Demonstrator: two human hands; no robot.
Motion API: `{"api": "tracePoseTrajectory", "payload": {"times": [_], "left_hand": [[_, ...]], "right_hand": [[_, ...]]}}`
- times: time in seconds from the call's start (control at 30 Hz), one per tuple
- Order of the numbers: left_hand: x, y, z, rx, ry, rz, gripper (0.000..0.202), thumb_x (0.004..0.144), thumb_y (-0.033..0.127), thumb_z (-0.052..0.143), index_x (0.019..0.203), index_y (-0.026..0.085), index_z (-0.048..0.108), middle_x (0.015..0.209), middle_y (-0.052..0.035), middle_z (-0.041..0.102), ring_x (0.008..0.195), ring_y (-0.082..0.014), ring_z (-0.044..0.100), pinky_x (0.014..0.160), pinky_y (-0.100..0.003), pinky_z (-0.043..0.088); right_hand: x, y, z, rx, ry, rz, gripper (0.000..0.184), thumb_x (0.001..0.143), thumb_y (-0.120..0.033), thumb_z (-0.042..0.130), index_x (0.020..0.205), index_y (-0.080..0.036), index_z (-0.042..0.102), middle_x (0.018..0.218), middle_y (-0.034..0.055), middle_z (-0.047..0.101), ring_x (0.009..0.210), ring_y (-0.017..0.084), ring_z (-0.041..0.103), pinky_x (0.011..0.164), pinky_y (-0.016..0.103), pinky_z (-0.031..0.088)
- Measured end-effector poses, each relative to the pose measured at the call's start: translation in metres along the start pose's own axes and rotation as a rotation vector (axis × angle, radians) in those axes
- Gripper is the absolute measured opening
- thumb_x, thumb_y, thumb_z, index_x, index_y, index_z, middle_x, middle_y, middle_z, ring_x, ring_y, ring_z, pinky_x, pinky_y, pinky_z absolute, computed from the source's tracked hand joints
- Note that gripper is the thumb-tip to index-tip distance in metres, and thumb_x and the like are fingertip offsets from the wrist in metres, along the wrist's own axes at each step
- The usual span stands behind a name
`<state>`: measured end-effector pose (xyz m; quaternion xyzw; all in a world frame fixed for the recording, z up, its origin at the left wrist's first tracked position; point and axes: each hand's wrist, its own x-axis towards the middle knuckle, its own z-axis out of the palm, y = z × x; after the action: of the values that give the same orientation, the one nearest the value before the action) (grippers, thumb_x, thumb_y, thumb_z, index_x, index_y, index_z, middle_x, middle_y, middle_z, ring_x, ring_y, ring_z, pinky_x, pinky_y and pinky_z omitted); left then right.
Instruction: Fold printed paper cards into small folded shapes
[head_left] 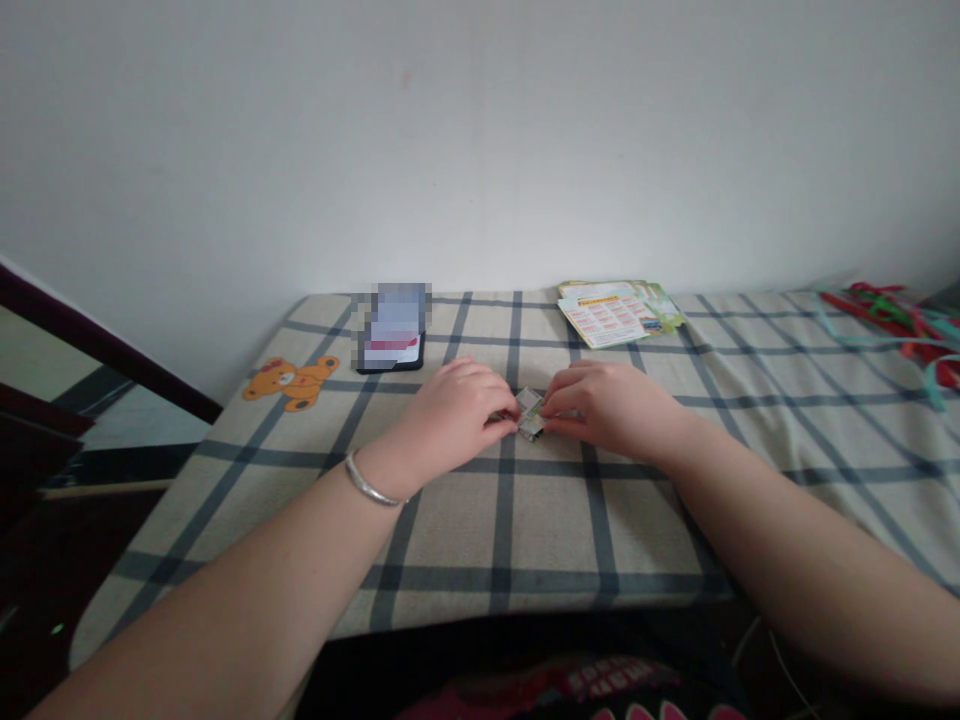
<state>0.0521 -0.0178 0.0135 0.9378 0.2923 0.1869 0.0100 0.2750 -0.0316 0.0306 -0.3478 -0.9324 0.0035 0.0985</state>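
Note:
A small folded piece of printed paper (529,412) lies low over the checked tablecloth, between my two hands. My left hand (466,408), with a silver bangle on its wrist, pinches the paper's left corner between thumb and fingers. From the other side, my right hand (589,405) grips its right corner the same way. The paper looks roughly diamond-shaped, pale with grey and green print. My fingertips cover its two side corners.
A phone (391,335), its screen partly blurred, rests toward the back left. A bear-shaped cutout (291,383) is at the left. Printed leaflets (607,315) are stacked by the wall. Coloured ribbons (900,325) lie at the far right of the checked tablecloth (465,540).

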Motion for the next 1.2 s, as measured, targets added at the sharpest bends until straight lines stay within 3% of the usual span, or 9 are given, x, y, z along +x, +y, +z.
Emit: {"api": "tracePoseTrajectory", "payload": {"times": [0.2, 0.43, 0.77, 1.2], "left_hand": [[-0.001, 0.004, -0.001, 0.055, -0.028, -0.035, 0.009, 0.084, 0.027, 0.066, 0.085, 0.019, 0.070, 0.085, -0.0021, 0.068, 0.087, -0.0192, 0.059, 0.085, -0.036, 0.044], [-0.002, 0.008, -0.003, 0.124, -0.036, -0.106, 0.010, 0.085, 0.027, 0.064, 0.081, 0.018, 0.069, 0.082, -0.0029, 0.067, 0.085, -0.0199, 0.059, 0.083, -0.036, 0.043], [-0.003, 0.005, -0.001, 0.186, 0.006, -0.122, 0.010, 0.082, 0.020, 0.060, 0.074, 0.018, 0.065, 0.077, -0.0016, 0.066, 0.081, -0.0189, 0.059, 0.090, -0.039, 0.041], [-0.005, 0.006, -0.002, 0.156, -0.031, -0.207, 0.011, 0.084, 0.022, 0.059, 0.080, 0.021, 0.069, 0.081, -0.0022, 0.068, 0.084, -0.0211, 0.061, 0.079, -0.036, 0.044]], "right_hand": [[0.001, -0.014, -0.009, -0.222, -0.073, 0.097, 0.023, 0.090, -0.028, 0.055, 0.077, -0.020, 0.072, 0.082, 0.0031, 0.070, 0.072, 0.016, 0.061, 0.057, 0.029, 0.030], [0.004, -0.024, -0.007, -0.302, -0.076, 0.205, 0.020, 0.088, -0.026, 0.054, 0.076, -0.020, 0.070, 0.079, 0.0018, 0.069, 0.065, 0.015, 0.058, 0.051, 0.029, 0.018], [0.002, -0.021, 0.001, -0.293, 0.004, 0.271, 0.019, 0.091, -0.026, 0.050, 0.089, -0.024, 0.069, 0.085, -0.0001, 0.068, 0.069, 0.015, 0.060, 0.051, 0.029, 0.019], [0.006, -0.016, 0.007, -0.295, 0.013, 0.295, 0.020, 0.092, -0.028, 0.050, 0.082, -0.019, 0.066, 0.084, 0.0025, 0.068, 0.072, 0.017, 0.060, 0.055, 0.030, 0.027]]}}
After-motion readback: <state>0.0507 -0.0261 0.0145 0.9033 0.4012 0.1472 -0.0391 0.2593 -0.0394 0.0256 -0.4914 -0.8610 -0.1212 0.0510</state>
